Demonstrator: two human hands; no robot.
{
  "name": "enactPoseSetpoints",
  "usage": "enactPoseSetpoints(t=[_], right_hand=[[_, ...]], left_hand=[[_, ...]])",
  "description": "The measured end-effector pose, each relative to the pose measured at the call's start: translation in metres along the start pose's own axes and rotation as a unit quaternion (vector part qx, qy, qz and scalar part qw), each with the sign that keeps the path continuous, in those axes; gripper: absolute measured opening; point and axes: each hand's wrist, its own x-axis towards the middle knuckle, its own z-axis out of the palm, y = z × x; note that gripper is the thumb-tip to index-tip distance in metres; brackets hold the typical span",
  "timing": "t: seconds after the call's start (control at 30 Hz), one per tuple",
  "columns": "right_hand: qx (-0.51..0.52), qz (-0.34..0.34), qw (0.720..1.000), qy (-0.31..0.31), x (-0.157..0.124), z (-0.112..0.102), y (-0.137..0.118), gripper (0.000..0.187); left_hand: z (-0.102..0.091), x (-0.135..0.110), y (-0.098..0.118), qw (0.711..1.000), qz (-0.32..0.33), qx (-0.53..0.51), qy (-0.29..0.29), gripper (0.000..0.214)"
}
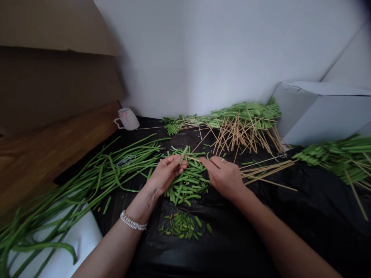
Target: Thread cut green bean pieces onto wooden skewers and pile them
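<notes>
One short green bean piece point(183, 155) is pinched in left hand point(169, 170); right hand point(225, 174) grips thin wooden skewer point(193, 158), both above heap of cut beans point(189, 184) on wrinkled black plastic point(232, 235). Rounded white mug point(129, 119) with handle behind, contents not visible; boxy white carton point(336, 114) at far right.

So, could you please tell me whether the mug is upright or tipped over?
Upright: the mug stands with its rim uppermost and its base down on the black sheet.
</notes>
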Motion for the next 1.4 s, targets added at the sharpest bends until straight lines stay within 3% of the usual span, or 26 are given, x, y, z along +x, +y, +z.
enactPoseSetpoints(t=[0.27,0.73,0.97,1.4], right_hand=[[-0.012,0.005,1.0,-0.023,-0.003,0.002,-0.001,0.033],[-0.046,-0.02,0.999,-0.016,-0.004,0.005,-0.004,0.032],[-0.04,-0.014,0.999,-0.006,-0.006,0.006,-0.009,0.029],[-0.022,0.016,0.998,-0.055,-0.005,0.006,-0.016,0.028]], left_hand=[[0.002,-0.002,0.0,0.999,-0.014,-0.027,-0.009,0.026],[0.001,0.001,0.001,0.999,-0.013,-0.024,0.04,0.024],[0.0,0.002,-0.002,0.999,-0.023,-0.037,0.008,0.019],[0.001,-0.001,-0.002,0.999,-0.025,-0.018,-0.016,0.018]])
